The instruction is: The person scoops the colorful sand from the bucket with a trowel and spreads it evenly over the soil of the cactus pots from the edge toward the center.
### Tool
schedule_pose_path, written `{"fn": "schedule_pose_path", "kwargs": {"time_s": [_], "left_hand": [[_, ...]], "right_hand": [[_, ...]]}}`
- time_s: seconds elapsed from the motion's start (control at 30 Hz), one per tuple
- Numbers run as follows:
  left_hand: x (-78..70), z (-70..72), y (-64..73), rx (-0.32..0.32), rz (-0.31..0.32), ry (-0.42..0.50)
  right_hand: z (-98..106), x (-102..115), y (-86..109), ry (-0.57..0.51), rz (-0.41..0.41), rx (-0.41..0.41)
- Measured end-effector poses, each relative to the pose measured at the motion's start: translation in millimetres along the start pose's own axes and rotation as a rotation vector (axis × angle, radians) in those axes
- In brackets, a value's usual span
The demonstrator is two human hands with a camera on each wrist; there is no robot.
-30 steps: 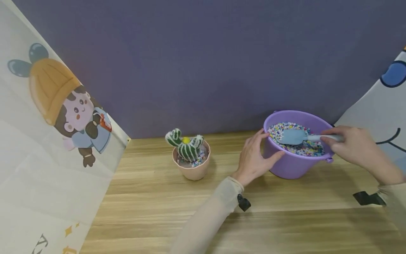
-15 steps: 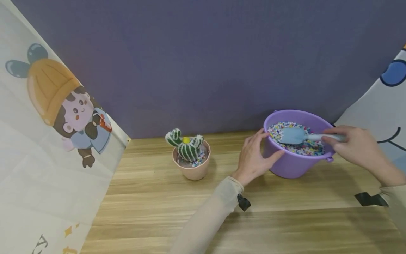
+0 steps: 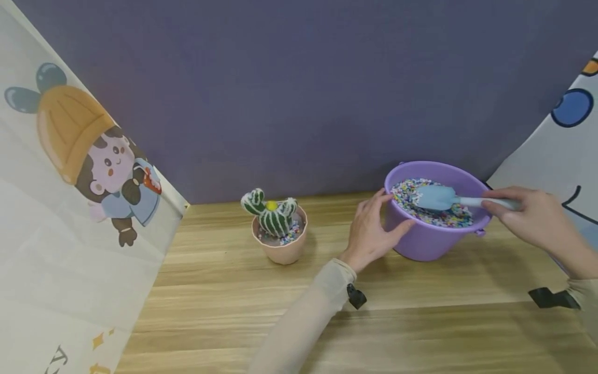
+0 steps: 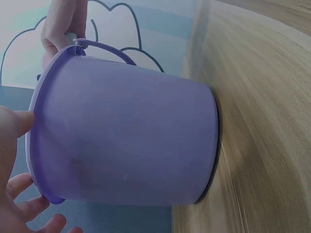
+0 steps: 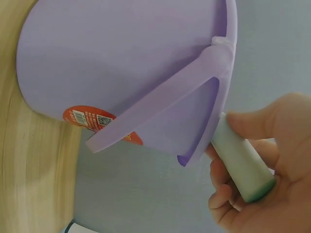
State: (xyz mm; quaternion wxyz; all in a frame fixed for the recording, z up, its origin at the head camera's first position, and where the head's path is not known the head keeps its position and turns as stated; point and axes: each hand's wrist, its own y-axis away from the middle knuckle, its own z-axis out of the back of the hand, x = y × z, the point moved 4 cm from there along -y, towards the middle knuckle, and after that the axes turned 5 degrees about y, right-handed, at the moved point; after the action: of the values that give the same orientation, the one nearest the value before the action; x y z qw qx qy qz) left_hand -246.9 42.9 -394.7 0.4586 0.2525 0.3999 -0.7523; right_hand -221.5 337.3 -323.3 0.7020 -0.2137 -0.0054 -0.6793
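A purple bucket [image 3: 422, 241] filled with small multicoloured beads [image 3: 411, 187] stands on the right of the wooden table. My left hand [image 3: 371, 234] rests against its left side, thumb and spread fingers touching the rim, as the left wrist view also shows. My right hand [image 3: 537, 215] grips the pale handle of a small light blue shovel [image 3: 436, 198] over the bucket's right rim. The shovel's blade lies over the beads inside, a few beads at its tip. In the right wrist view, the handle's green end [image 5: 260, 191] shows between my thumb and curled fingers.
Left of my left hand stands a pink pot [image 3: 284, 253] with a knitted cactus [image 3: 274, 221] and some beads in it. A dark wall [image 3: 280, 104] closes off the back. Printed panels stand at both sides. The bucket's handle [image 5: 160, 104] hangs down its side.
My right hand has drawn the shovel a little to the right, sliding its blade away from the bucket's left side. My left hand has stayed on the rim.
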Motion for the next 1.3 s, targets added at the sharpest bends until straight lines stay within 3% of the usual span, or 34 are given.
{"fn": "schedule_pose_path", "kwargs": {"time_s": [0.3,0.73,0.9,1.3], "left_hand": [[-0.5,-1.1,-0.9,0.016,0.011,0.015],[1.2,0.1,1.4,0.008,0.002,0.015],[2.2,3.2,4.4,0.004,-0.010,0.016],[11.3,18.2,13.8,0.016,0.035,0.053]], "right_hand": [[3.2,-3.5,4.1,-0.014,-0.006,-0.067],[7.0,-0.9,13.3,-0.046,-0.080,-0.037],[11.2,0.7,15.8,-0.048,-0.088,-0.032],[16.0,5.8,17.2,-0.042,-0.092,-0.042]]}}
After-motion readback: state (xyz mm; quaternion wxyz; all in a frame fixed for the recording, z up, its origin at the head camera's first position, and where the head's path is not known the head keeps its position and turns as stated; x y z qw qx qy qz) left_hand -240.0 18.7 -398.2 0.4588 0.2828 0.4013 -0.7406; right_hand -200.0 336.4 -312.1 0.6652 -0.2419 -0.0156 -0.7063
